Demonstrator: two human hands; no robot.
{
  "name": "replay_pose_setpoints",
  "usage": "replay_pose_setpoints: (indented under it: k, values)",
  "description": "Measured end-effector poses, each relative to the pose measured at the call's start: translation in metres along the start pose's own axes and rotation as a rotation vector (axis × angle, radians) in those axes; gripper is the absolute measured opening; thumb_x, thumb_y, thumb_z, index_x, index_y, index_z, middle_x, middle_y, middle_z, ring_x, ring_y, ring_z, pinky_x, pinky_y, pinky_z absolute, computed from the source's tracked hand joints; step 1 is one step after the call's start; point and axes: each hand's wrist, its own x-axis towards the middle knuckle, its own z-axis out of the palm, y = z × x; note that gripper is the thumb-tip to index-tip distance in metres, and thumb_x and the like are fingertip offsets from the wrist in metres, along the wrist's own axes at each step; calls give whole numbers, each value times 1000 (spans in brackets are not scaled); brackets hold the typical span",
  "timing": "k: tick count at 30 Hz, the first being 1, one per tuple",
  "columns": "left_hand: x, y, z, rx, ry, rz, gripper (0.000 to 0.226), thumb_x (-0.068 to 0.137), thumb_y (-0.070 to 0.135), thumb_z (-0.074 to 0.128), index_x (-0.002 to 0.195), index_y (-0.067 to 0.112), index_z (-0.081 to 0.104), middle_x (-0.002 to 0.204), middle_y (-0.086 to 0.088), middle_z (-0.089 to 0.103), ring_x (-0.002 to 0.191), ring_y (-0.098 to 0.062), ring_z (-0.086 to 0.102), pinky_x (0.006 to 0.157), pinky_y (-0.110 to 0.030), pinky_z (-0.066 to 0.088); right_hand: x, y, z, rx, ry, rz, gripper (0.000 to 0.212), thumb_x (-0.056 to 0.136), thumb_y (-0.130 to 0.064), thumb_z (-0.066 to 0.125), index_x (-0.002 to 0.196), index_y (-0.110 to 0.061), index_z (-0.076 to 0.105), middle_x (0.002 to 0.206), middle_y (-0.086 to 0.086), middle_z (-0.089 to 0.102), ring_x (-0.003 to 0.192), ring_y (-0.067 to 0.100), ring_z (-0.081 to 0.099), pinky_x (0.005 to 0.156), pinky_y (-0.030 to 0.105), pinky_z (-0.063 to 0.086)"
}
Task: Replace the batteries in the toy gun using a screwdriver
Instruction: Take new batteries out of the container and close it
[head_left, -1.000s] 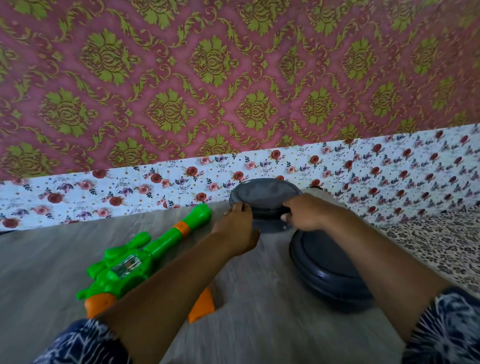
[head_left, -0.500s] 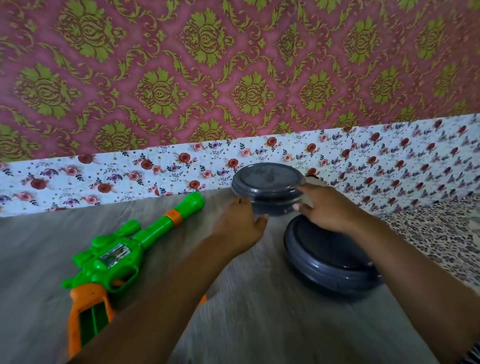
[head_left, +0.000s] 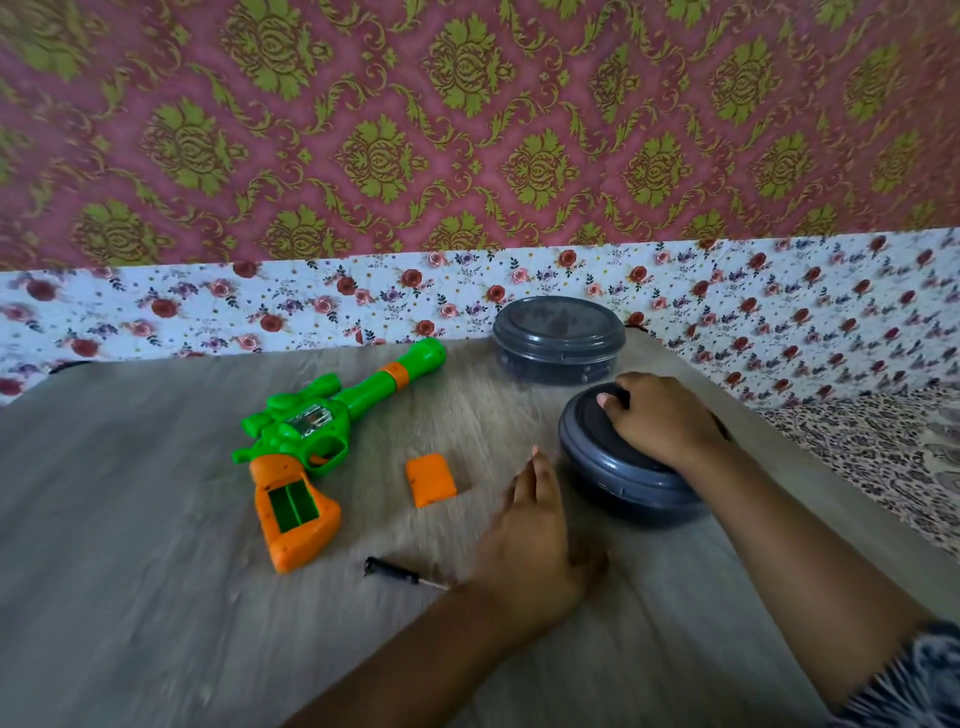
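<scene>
On the grey wood-grain tabletop (head_left: 130, 519), left of centre, lies the green plastic toy gun with orange grip (head_left: 311, 441), on its side, barrel pointing up-right toward the wall. Battery bay in the grip is open; green interior visible. Small orange plastic battery cover (head_left: 430, 479) lies apart, just right of the grip. Slim black-handled screwdriver (head_left: 397, 572) lies nearer the camera, tip beside the left wrist. Left hand (head_left: 535, 545) hovers flat, fingers straight, holding nothing. Right hand (head_left: 662, 428) rests on the near dark grey round lidded container (head_left: 602, 467), fingers curled over its lid. Second dark grey round lidded container (head_left: 558, 338) stands behind, by the floral wall strip (head_left: 208, 312).
</scene>
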Motion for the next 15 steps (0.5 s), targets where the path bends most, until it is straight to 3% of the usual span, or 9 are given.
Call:
replay_pose_setpoints:
  k: [3,7,11,15]
  values:
    - [-1,-2,6,-53,51,-30,103,84,46,60,149,6,-9,159,-10,3,146,-24,9,118,-31,17,-5,-18,4,22,-1,-1,33,92,-36,46,105,-9,60,106,15,66,99,32,60,81,36,45]
    - [-3,-7,8,-213,183,-78,108,73,46,70,149,7,4,152,-9,23,141,-23,24,114,-36,29,-13,-45,9,12,3,-38,39,93,-37,46,112,-6,59,114,17,63,106,32,57,85,37,46]
    - [-3,-8,6,-237,208,-90,119,67,54,74,149,8,2,155,-7,21,142,-21,22,115,-35,27,-21,-52,10,-17,5,-89,37,95,-33,42,111,-3,58,117,18,61,108,33,55,86,38,44]
    - [-1,-9,5,-234,199,-67,127,63,57,76,150,7,-2,158,-6,12,145,-19,14,118,-30,17,-43,-52,-1,-158,-80,-176,47,97,-40,31,125,-9,52,136,11,50,124,26,46,104,41,35]
